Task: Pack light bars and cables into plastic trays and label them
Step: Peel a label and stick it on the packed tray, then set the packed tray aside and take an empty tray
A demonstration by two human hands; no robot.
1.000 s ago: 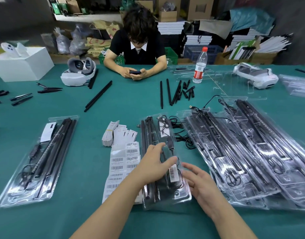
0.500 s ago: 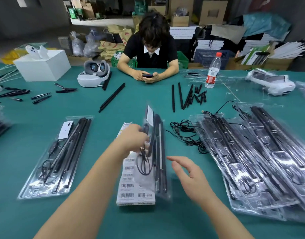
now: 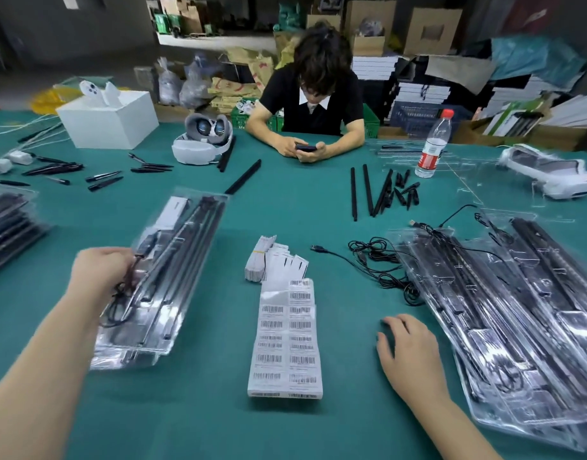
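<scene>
Left hand (image 3: pixel 99 270) has carried packed tray (image 3: pixel 166 277) leftward.

Soft, even light falls from above onto the tabletop (image 3: pixel 219 426), and my hands cast only faint shadows beneath them. The room behind the far edge sits much dimmer. White glare streaks the clear plastic tray (image 3: pixel 159 280) my left hand (image 3: pixel 99 270) grips, and that tray smears with motion blur. The trays (image 3: pixel 517 327) beyond my right hand (image 3: pixel 408 350) shine too and look soft. Straight lines bow toward the corners, and my forearms stretch wide.
</scene>
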